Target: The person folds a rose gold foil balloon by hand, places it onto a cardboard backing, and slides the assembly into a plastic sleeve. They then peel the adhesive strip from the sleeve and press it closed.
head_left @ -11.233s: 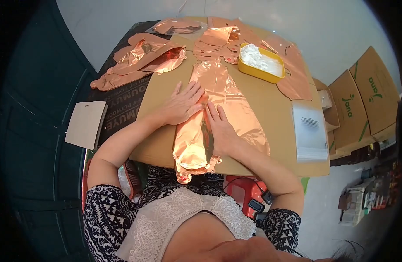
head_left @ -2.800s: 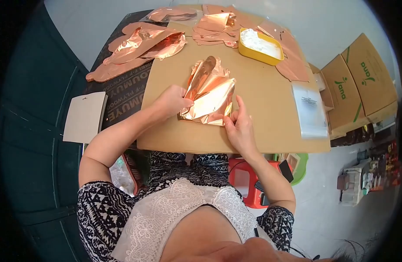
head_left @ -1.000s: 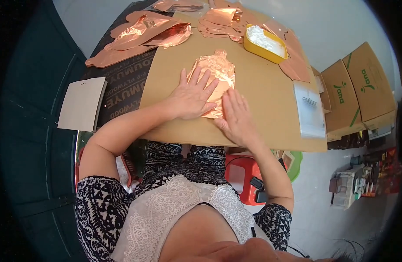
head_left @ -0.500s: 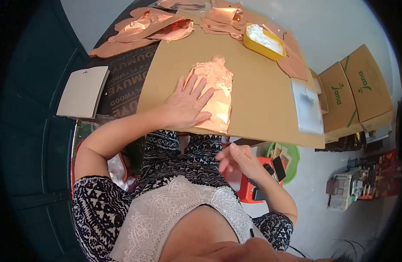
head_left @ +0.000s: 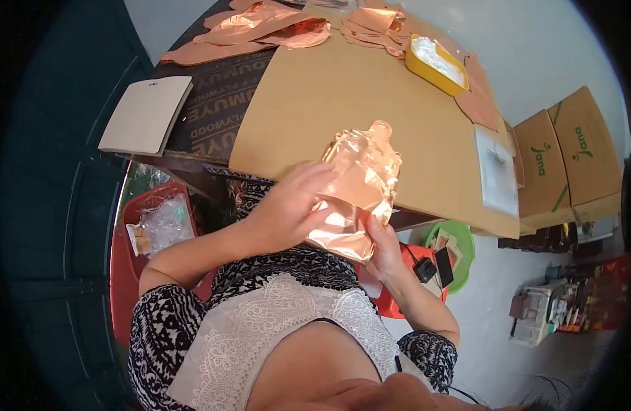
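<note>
A piece covered in shiny copper-coloured foil, with wrinkled shoulders and a small rounded tab at its far end, is held in front of me over the table's near edge. My right hand grips its lower right edge, thumb on top and the other fingers hidden beneath. Across its left side lies my left hand, slightly blurred, with fingers stretched out over the foil and thumb apart. Under the far end spreads a brown cardboard sheet.
Copper foil shapes lie at the far left, with more copper-coloured pieces beside them. A yellow tub holds something white. Clear plastic sleeves lie at right, near cardboard boxes. Below are a red bin and green basin.
The foil piece has come off the cardboard toward my body. My right hand has risen from below the table edge and taken hold of it. My left hand has stayed on it.
</note>
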`<move>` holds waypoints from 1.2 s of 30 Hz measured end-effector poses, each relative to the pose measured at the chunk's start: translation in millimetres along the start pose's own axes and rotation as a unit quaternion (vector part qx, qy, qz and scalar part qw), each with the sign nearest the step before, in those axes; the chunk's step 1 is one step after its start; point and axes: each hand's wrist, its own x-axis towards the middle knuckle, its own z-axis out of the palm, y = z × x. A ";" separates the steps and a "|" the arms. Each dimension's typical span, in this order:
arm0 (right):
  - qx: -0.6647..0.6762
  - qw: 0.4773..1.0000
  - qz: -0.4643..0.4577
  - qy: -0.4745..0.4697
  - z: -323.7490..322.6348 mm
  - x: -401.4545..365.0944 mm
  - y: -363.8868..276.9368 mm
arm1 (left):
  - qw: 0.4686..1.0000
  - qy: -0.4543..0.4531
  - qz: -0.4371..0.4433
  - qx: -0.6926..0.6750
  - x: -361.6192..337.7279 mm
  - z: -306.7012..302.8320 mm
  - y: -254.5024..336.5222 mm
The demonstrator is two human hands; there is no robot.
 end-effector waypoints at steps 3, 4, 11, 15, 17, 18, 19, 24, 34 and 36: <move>0.002 1.000 -0.004 0.002 -6.3 -5.1 6.7 | 0.983 0.146 -0.083 -0.075 -29.9 -1.1 -5.6; -0.003 1.000 -0.007 0.006 -9.8 -3.2 4.1 | 0.976 0.130 -0.134 -0.114 -33.0 7.6 -13.1; -0.018 1.000 -0.004 0.006 -7.2 -10.2 16.1 | 0.888 0.098 -0.313 -0.322 -55.5 32.6 -21.1; -0.041 0.999 -0.005 0.011 -12.1 -12.4 23.6 | 0.899 0.078 -0.324 -0.285 -58.9 34.8 -22.2; -0.058 0.998 -0.014 0.013 -16.5 -12.5 26.6 | 0.880 0.076 -0.339 -0.325 -59.7 35.5 -23.3; -0.070 0.997 -0.024 0.013 -18.4 -12.5 29.0 | 0.875 0.082 -0.338 -0.336 -61.8 36.8 -24.8; -0.082 0.996 -0.034 0.014 -19.8 -12.7 29.6 | 0.870 0.087 -0.337 -0.348 -63.4 38.6 -26.3; -0.086 0.996 -0.013 0.000 -22.7 -11.7 29.7 | 0.849 0.087 -0.341 -0.394 -61.9 32.9 -22.3; -0.057 0.998 0.016 -0.011 -25.0 -5.2 31.6 | 0.871 0.086 -0.341 -0.344 -60.9 28.7 -20.2; -0.061 0.998 0.001 -0.007 -20.9 -6.0 30.5 | 0.881 0.065 -0.340 -0.321 -60.8 27.0 -21.0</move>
